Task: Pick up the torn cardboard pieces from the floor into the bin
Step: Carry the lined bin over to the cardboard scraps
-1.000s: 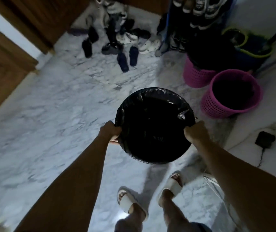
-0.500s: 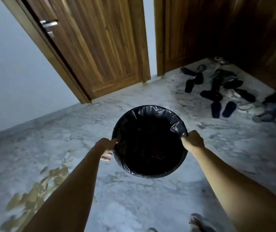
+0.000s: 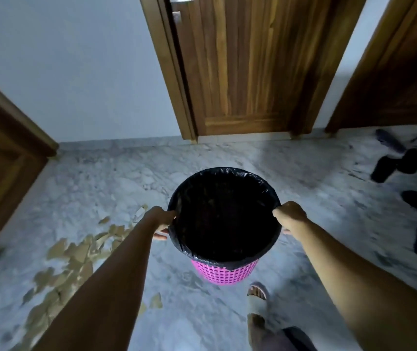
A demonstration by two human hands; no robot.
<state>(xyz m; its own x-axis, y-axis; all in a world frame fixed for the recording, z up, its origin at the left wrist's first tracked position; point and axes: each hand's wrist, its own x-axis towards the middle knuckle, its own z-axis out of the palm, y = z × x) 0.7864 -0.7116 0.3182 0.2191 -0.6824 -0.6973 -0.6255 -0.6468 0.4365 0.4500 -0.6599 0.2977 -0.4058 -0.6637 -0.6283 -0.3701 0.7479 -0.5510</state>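
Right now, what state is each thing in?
bin: upright, lined with black bag, held by both hands.
left hand: grip on the bin's rim.
right hand: grip on the bin's rim.
torn cardboard pieces: scattered on the floor.
door: looks shut.
dark slippers: lying on the floor.

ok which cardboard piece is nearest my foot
The lone small cardboard piece just right of your left forearm, between it and the sandalled foot. The other torn pieces lie in a scatter on the forearm's far side.
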